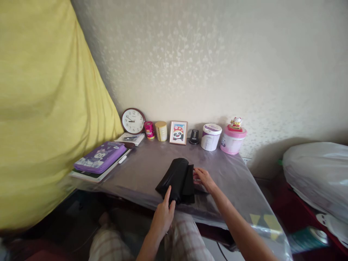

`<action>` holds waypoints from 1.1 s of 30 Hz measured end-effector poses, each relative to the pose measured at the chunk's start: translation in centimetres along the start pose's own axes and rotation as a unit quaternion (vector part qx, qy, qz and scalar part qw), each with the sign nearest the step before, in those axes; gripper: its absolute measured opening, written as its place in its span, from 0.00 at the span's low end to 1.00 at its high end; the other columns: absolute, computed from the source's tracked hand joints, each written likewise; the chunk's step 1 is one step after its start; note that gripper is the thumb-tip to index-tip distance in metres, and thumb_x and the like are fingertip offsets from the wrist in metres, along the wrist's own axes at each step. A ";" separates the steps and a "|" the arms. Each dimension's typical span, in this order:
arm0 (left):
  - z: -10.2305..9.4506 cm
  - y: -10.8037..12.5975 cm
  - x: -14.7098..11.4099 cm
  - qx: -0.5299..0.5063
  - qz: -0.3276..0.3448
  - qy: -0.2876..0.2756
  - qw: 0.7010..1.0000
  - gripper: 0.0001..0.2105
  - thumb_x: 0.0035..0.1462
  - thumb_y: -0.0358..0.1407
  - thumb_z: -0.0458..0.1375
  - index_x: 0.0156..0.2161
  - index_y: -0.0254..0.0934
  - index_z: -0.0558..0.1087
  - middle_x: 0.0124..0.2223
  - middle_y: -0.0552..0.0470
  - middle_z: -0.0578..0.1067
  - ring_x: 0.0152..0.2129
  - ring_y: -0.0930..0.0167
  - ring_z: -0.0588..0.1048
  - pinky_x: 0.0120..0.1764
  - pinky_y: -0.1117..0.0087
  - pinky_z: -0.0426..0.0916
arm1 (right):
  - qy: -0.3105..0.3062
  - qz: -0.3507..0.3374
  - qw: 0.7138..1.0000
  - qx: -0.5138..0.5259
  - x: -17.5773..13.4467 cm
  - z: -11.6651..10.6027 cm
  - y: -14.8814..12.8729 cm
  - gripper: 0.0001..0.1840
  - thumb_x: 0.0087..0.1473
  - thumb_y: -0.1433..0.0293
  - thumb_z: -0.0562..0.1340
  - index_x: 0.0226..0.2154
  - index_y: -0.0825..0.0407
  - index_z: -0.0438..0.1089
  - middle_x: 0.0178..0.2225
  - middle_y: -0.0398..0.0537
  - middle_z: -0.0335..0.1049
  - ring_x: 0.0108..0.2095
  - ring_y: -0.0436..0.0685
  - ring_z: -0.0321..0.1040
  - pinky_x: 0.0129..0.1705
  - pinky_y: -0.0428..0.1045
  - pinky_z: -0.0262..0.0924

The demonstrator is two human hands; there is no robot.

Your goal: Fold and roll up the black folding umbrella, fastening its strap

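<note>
A black folded item (176, 177), soft and slightly shiny like leather or coated cloth, lies at the table's near edge. Its left part is rounded and bulging; a flat flap (189, 185) sticks out along its right side. My left hand (162, 214) grips its near end, forefinger stretched over the top and thumb apart from it; the other fingers are mostly hidden. At the flap's right edge is my right hand (203, 178), fingers extended and slightly spread, the tips touching or very close to the edge. Whether its thumb is under the flap I cannot tell.
Along the wall stand a clock (133, 120), a pink can (149, 130), a cream canister (161, 131), a panda picture frame (178, 132), a black stand (194, 137) and two tubs (211, 137). A purple case (100, 157) lies left, beside a yellow curtain (51, 108). Clear film covers the table (130, 181).
</note>
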State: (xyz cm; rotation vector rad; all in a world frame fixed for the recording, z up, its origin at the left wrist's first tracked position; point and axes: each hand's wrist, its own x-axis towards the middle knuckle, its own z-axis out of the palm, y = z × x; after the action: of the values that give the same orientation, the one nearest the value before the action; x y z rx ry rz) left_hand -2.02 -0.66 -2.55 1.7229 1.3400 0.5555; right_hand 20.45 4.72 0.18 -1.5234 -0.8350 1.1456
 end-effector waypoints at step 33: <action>-1.6 -0.6 0.8 -0.297 -0.074 -0.054 0.951 0.37 0.52 0.52 0.49 0.64 0.45 0.40 0.16 0.63 0.65 0.08 0.75 0.64 0.12 0.79 0.56 | 0.042 -0.319 0.754 -0.572 -0.4 1.7 1.5 0.14 0.56 0.75 0.52 0.42 0.52 0.69 0.41 0.52 0.68 0.44 0.57 0.63 0.49 0.50 0.55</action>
State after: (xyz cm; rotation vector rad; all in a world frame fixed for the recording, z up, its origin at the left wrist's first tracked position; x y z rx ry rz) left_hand -3.32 0.67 -2.33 1.1342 1.0697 0.6836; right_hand 18.61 4.48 -1.20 -1.9008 -2.0091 -0.0781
